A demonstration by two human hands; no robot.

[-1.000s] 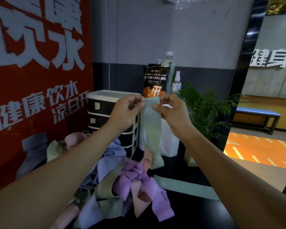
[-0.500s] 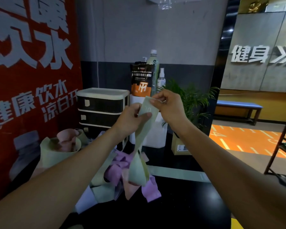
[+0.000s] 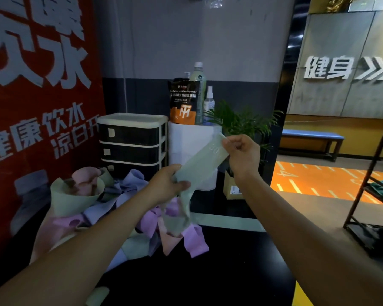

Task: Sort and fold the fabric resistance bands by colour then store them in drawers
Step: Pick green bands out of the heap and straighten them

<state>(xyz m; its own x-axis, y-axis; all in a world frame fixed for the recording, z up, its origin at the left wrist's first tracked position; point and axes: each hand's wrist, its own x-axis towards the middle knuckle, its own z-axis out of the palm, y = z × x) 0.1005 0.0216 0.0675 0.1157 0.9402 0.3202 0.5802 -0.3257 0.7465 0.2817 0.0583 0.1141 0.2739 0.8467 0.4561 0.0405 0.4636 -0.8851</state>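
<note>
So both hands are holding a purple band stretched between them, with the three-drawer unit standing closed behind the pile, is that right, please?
Not quite: the band is pale green, not purple, as the head view shows. The left hand grips its lower part and the right hand pinches its top end. The three-drawer unit does stand closed behind the pile.

both arms outstretched; left hand (image 3: 168, 184) and right hand (image 3: 241, 154) apparently pinching.
</note>
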